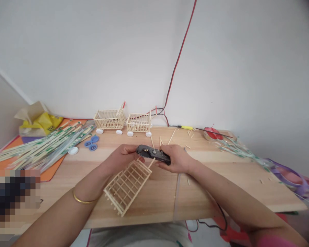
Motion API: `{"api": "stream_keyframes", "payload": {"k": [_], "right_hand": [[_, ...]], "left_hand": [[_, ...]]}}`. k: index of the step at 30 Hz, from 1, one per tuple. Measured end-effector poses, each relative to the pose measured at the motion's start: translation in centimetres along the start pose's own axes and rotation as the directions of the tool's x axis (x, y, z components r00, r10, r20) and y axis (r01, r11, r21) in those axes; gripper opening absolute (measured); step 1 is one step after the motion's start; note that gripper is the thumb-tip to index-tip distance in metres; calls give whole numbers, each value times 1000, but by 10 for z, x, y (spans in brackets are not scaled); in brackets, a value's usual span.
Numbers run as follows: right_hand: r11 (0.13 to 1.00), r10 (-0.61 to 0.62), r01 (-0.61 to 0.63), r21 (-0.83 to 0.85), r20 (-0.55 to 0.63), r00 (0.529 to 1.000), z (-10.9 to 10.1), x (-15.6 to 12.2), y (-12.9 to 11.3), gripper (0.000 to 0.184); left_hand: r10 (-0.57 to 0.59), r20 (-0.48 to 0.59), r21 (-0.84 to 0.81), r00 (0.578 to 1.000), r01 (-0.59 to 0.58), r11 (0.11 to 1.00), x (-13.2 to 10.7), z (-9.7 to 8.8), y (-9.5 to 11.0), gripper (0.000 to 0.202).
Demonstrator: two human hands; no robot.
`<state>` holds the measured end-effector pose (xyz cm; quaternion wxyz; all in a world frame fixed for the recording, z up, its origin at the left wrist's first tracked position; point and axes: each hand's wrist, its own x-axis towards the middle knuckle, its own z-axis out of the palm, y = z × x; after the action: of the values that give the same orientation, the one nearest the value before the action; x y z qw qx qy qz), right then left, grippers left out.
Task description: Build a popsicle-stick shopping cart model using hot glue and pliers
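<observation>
My left hand (123, 156) is closed on a small cage-like basket frame (127, 185) made of thin wooden sticks, tilted above the wooden board (221, 185). My right hand (176, 159) is closed on a black cutting tool (153, 153), whose head sits at the frame's upper corner, where a stick end (151, 162) pokes out. A gold bangle (83, 200) circles my left wrist.
Two finished stick carts on white cap wheels (109, 120) (139, 124) stand by the wall. A pile of wrapped chopsticks (43, 145), blue and white bottle caps (91, 143), a tissue box (37, 121), a screwdriver (185, 127), red tape (212, 133) and loose stick offcuts lie around.
</observation>
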<state>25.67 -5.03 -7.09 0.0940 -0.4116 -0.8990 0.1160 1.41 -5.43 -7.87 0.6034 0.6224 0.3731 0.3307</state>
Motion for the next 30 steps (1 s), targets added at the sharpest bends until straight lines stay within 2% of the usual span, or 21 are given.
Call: {"api": "stream_keyframes", "payload": {"k": [9, 12, 15, 17, 20, 24, 30], "right_hand": [[996, 34, -35, -83, -17, 999, 6, -1, 2, 30], [999, 52, -52, 1, 16, 999, 5, -1, 2, 30], [979, 27, -45, 201, 89, 996, 0, -1, 4, 33], [957, 42, -63, 284, 79, 996, -3, -2, 7, 33], [951, 111, -114, 288, 29, 993, -5, -4, 10, 32], [950, 182, -186, 249, 39, 982, -4, -9, 11, 32], [939, 191, -193, 284, 36, 981, -2, -16, 11, 35]], "left_hand": [[6, 18, 10, 1000, -7, 1000, -1, 0, 2, 23], [-2, 14, -24, 1000, 3, 1000, 0, 0, 0, 23], [-29, 1, -108, 1000, 29, 994, 0, 1, -2, 23], [-69, -8, -169, 998, 67, 983, 0, 1, -3, 22], [-122, -22, -202, 992, 115, 973, 0, 1, -2, 23], [-126, -15, -209, 992, 120, 970, 0, -2, -2, 26], [-103, -6, -154, 995, 101, 983, -1, -5, 0, 27]]}}
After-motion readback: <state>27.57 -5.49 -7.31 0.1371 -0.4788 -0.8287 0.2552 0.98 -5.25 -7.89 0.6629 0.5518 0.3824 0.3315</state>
